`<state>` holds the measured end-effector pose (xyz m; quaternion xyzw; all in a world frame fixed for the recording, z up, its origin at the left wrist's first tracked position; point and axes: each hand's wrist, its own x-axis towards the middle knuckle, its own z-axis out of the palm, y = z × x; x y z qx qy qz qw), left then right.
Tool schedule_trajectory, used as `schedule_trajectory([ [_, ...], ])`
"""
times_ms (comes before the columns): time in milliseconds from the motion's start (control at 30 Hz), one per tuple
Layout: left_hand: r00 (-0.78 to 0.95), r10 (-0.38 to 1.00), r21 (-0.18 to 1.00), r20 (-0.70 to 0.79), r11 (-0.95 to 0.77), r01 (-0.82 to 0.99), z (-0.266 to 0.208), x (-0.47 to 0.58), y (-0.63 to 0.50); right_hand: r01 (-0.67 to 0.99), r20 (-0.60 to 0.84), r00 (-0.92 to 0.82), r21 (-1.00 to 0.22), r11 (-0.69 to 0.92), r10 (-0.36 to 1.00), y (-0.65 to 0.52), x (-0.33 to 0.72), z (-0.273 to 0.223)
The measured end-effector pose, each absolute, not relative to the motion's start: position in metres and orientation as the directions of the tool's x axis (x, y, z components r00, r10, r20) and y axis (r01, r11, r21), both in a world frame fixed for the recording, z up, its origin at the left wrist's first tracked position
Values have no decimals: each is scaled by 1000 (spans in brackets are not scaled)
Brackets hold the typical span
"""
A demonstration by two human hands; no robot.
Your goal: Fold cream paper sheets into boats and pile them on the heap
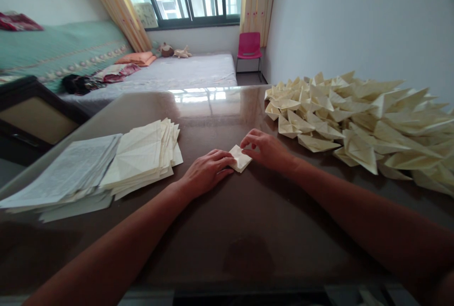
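Note:
A small cream paper (pixel 240 159), folded into a compact square, lies on the glossy brown table (pixel 227 230) in front of me. My left hand (pixel 210 170) rests flat at its left side, fingers stretched out, with fingertips on the paper's edge. At the paper's upper right, my right hand (pixel 264 149) has its fingers bent and thumb and fingertips close together at the edge. Whether a flap is pinched between them is too small to make out.
Left on the table lie a stack of creased cream sheets (pixel 138 154) and a stack of printed sheets (pixel 78 164). A large heap of folded paper boats (pixel 354 117) covers the right side. Beyond stand a bed (pixel 198 69), a pink chair (pixel 249 46) and a dark cabinet (pixel 35 112).

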<state>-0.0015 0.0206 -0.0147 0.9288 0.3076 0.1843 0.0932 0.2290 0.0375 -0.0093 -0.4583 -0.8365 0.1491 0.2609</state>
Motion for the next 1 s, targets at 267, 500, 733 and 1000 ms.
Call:
schedule_trajectory([
  [267,762,559,208,325,-829,519,-15,-3,22,493,182,-766,-450,745,617,41,241,0],
  [500,773,526,52,355,-837,545,-18,-1,22,467,195,-788,-431,773,584,38,242,3],
  [733,721,592,60,359,-786,615,-16,2,17,470,216,-787,-397,788,578,38,241,-3],
  [1000,575,751,285,325,-657,698,-19,1,23,493,232,-697,-531,689,678,51,242,-16],
])
